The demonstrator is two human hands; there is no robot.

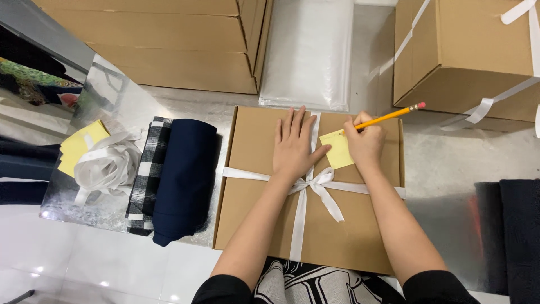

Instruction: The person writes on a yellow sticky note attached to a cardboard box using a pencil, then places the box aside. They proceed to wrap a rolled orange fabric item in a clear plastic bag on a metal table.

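Pencil [388, 117]: yellow, pink eraser, tilted up-right out of my right grip [364, 145]. Sticky note [339, 149]: yellow, flat beneath that grip. Box [253, 186]: brown cardboard, white-ribboned, under my flat left grip [294, 147].

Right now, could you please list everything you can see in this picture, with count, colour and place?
flat box: one, brown, centre, tied with ribbon
ribbon: one, white, bow on the box
sticky note: one, yellow, on the box
pencil: one, orange, in the right hand
folded cloths: two, checked and navy, left of the box
loose ribbon: one bundle, white, far left
note pad: one, yellow, far left
cartons: several, brown, behind
plastic bags: one stack, clear, behind
left hand: flat on the box
right hand: holding the pencil on the note
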